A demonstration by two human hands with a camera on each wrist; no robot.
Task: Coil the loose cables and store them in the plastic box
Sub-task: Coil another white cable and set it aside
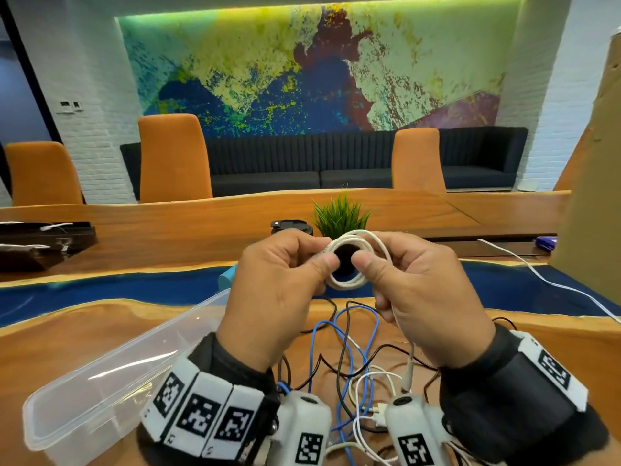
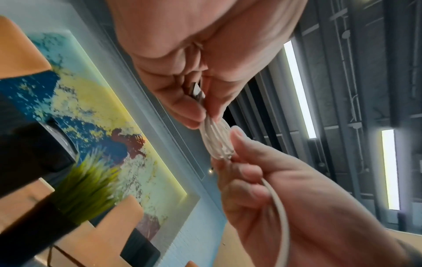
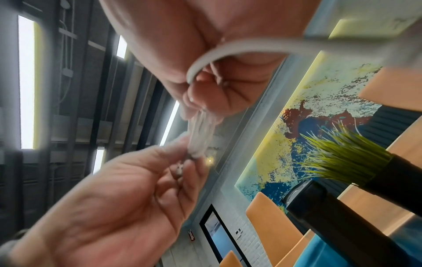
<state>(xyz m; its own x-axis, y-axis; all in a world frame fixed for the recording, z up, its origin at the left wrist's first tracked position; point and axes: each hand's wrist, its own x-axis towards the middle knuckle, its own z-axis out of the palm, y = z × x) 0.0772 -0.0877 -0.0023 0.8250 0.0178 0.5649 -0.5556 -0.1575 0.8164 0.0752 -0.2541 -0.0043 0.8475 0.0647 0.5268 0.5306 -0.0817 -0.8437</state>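
Orange chairs [image 1: 174,159], dark sofa [image 1: 336,163], colourful mural [image 1: 302,72] on white brick wall [image 1: 94,95].

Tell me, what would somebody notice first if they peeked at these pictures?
Probably the two hands held up in the middle, the left hand and right hand pinching a small coil of white cable between them. Below them a tangle of blue, black and white cables lies on the wooden table, with an empty clear plastic box to the left. Behind, a huge colourful painting glows on the wall.

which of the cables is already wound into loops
The white braided cable, held above the table by both the left hand and right hand; the blue cable and black cable lie loose.
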